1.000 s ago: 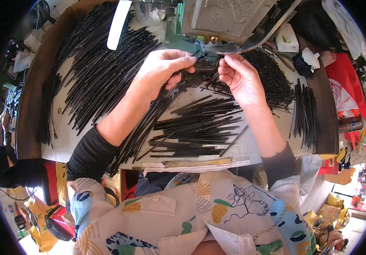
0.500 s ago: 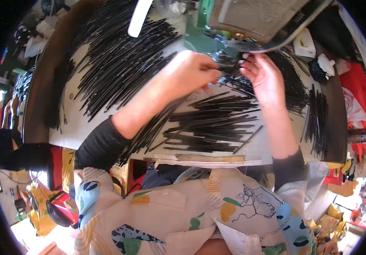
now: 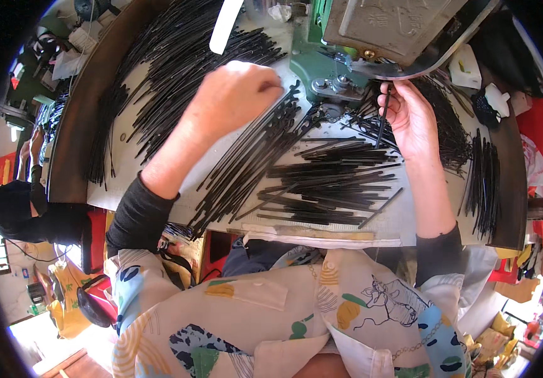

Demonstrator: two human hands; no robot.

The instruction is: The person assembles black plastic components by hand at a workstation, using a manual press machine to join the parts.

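Plainly, a pale worktop (image 3: 119, 184) with a brown raised border (image 3: 70, 142) filled the middle of a crowded room, where another person (image 3: 22, 208) in dark clothing sat at the left and a red cloth (image 3: 541, 142) hung at the right. The right hand (image 3: 415, 120) had its grip closed, thumb against fingertips, on one slim black strip (image 3: 383, 118), which pointed down toward the near side, just right of a green machine (image 3: 312, 66). The left hand (image 3: 237, 91) was above the rods at the left, knuckles upward and fingers bent under; its fingertips were hidden, so how far its grip was open, or whether it held anything, could not be told. A broad heap of black rods (image 3: 183, 79) spread over the far left, a slanting row (image 3: 243, 167) lay nearer, a flat pile (image 3: 334, 183) sat at the near middle, a tangled heap (image 3: 449, 129) lay behind the right hand, and a narrow bundle (image 3: 482, 183) lined the right edge. The machine's grey metal cover (image 3: 397, 34) jutted over the far side and blocked sight of what lay beneath, while a white container (image 3: 465, 66) stood to its right.
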